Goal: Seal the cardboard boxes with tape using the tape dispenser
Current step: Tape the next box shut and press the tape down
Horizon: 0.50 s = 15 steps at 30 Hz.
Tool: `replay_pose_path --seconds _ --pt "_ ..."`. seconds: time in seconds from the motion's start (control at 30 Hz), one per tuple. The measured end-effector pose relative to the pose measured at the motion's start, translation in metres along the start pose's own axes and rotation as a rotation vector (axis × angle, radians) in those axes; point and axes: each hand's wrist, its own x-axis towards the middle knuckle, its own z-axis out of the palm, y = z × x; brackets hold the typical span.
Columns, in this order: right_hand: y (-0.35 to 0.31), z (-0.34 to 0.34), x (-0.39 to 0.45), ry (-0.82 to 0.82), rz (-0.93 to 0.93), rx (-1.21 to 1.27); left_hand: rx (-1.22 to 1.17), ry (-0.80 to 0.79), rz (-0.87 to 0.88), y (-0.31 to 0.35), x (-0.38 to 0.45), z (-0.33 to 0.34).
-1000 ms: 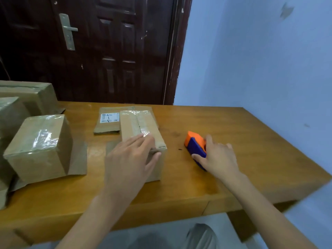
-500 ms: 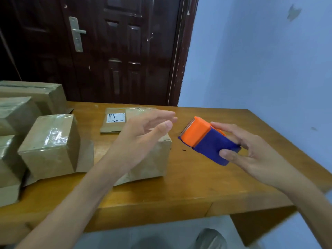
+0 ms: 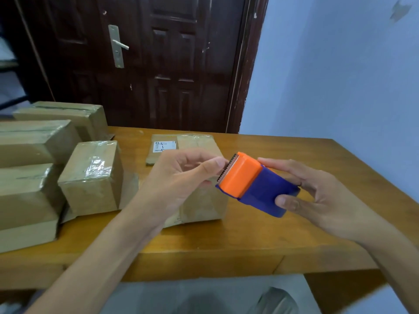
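The dispenser [image 3: 256,183], earlier lifted off the table [image 3: 249,241], is now gripped above it by the right hand [image 3: 317,196], while its serrated edge has been reached and pinched by the left hand [image 3: 181,177], in front of the box [image 3: 204,207].

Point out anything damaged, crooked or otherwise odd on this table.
Nothing looks damaged or spilled. One oddity: the flat cardboard piece pinned under the small taped box juts out loosely beside it. The tape dispenser is held above the wooden table.

Right hand [image 3: 322,196] has lifted the tape dispenser [image 3: 254,184] off the table [image 3: 294,234]. Left hand [image 3: 181,177] has left the box [image 3: 204,205]; its fingertips now meet the dispenser's serrated edge.
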Motion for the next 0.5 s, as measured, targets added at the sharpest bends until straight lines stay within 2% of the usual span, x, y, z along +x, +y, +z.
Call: replay_pose_path --seconds 0.27,0.5 --pt "-0.005 0.003 0.013 -0.031 -0.041 0.069 -0.136 0.021 -0.150 -0.005 0.001 -0.005" --pt "-0.013 -0.001 0.027 -0.011 -0.068 0.107 -0.147 0.093 -0.255 -0.008 0.002 -0.006"
